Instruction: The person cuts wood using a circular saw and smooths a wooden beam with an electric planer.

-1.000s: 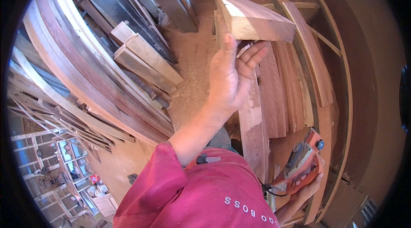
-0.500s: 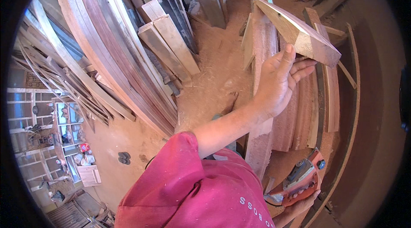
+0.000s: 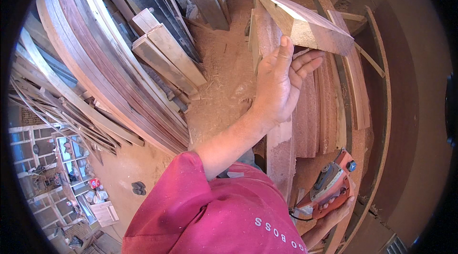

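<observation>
My left hand reaches forward and holds up the near end of a thick wooden plank. The thumb presses at the plank's left corner, and the fingers, slightly spread, lie beneath its end. Away from me the plank runs to the far end of a long wooden beam, close to its tip. At the lower right, my right hand is wrapped round the handle of a red electric planer. The planer is tipped on its side, and a black cord shows at its lower end.
Reddish boards lie right of the beam. Long curved planks and short stacked boards fill the left. Sawdust covers the floor. A pair of dark sandals and a cluttered shelf are at lower left.
The whole view has shifted, so the scene sits further left and slightly higher. Both hands keep their hold on the plank and the planer.
</observation>
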A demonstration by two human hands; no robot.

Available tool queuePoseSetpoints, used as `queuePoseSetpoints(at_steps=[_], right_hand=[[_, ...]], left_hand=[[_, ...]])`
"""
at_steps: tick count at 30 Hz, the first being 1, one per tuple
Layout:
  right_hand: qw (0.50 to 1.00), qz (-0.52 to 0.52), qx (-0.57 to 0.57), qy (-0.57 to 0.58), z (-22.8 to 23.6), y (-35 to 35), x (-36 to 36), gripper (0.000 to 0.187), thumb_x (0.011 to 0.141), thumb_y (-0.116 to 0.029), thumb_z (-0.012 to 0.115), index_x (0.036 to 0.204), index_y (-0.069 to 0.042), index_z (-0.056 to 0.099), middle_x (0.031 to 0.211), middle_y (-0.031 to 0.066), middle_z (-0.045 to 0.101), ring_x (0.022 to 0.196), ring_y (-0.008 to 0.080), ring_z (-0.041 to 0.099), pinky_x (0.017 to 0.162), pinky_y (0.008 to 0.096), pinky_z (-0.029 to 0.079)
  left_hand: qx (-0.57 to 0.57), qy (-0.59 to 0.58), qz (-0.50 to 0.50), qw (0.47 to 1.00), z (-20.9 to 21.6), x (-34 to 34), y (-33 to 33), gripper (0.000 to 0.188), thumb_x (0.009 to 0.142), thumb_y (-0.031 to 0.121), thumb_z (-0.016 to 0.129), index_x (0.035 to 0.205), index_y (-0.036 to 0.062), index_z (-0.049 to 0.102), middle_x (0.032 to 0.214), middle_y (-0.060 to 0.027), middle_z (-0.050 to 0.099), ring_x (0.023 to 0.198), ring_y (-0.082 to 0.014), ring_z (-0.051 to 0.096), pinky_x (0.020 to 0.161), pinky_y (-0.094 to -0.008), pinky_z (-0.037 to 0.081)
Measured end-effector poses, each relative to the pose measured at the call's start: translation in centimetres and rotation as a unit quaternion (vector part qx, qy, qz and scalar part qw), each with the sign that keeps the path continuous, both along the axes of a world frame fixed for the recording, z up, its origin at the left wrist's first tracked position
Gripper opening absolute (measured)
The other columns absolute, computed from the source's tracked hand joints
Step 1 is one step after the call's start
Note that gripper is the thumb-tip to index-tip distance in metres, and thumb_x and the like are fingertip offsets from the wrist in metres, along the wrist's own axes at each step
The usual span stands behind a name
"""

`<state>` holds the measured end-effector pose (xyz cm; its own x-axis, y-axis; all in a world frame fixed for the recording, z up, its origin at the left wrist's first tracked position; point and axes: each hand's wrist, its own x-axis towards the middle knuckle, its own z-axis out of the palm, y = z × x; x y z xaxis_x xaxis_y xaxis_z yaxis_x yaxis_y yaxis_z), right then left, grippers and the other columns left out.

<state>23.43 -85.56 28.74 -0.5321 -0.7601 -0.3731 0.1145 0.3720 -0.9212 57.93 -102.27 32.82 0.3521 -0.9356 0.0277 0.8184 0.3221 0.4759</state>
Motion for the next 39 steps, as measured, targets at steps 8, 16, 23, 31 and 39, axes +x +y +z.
queuePoseSetpoints(at_steps=[8,16,23,31,39], right_hand=[[0.999,0.021,0.0,-0.035,1.5,-0.3,2.0,0.063,0.098,-0.059,0.045,0.128,-0.003,0.053,0.07,0.0014,0.053,0.044,0.009,0.046,0.036,0.0232,0.038],[0.998,-0.017,0.044,-0.047,0.7,0.2,1.1,0.058,0.098,-0.059,0.046,0.118,-0.005,0.056,0.066,0.0018,0.052,0.046,0.0125,0.048,0.04,0.0255,0.039],[0.998,-0.006,0.038,-0.049,0.0,1.1,-0.3,0.056,0.097,-0.057,0.052,0.114,-0.004,0.053,0.07,0.0024,0.053,0.051,0.0128,0.051,0.042,0.0253,0.041],[0.992,0.116,0.042,0.011,-5.2,2.2,0.3,0.051,0.097,-0.054,0.055,0.106,-0.003,0.055,0.083,0.0065,0.059,0.062,0.0147,0.057,0.054,0.0284,0.047],[0.937,0.337,0.031,0.089,-12.7,-0.5,6.9,0.064,0.098,-0.06,0.043,0.091,0.001,0.061,0.073,0.0047,0.057,0.065,0.013,0.053,0.056,0.0308,0.043]], left_hand=[[0.002,-0.009,-0.004,1.0,-0.4,-0.6,0.0,0.055,0.102,0.044,0.049,0.13,-0.003,0.049,0.126,-0.0169,0.06,0.114,-0.0296,0.062,0.1,-0.0418,0.051],[0.011,-0.013,-0.002,1.0,0.1,-0.3,0.1,0.055,0.102,0.044,0.049,0.13,-0.0027,0.049,0.125,-0.0162,0.061,0.114,-0.0288,0.062,0.1,-0.0416,0.051],[0.163,-0.014,-0.13,0.978,-2.7,0.9,2.8,0.059,0.1,0.049,0.052,0.131,-0.0011,0.051,0.126,-0.0188,0.061,0.11,-0.0272,0.064,0.094,-0.0423,0.055],[0.482,-0.138,-0.159,0.85,-27.3,-4.7,11.3,0.034,0.094,0.029,0.069,0.112,0.0019,0.058,0.1,-0.0076,0.065,0.086,-0.0186,0.066,0.075,-0.0394,0.06],[0.523,-0.23,-0.262,0.778,-37.6,0.1,13.0,0.067,0.101,0.057,0.043,0.136,0.0,0.049,0.119,-0.0136,0.06,0.108,-0.0249,0.059,0.096,-0.0431,0.047]])
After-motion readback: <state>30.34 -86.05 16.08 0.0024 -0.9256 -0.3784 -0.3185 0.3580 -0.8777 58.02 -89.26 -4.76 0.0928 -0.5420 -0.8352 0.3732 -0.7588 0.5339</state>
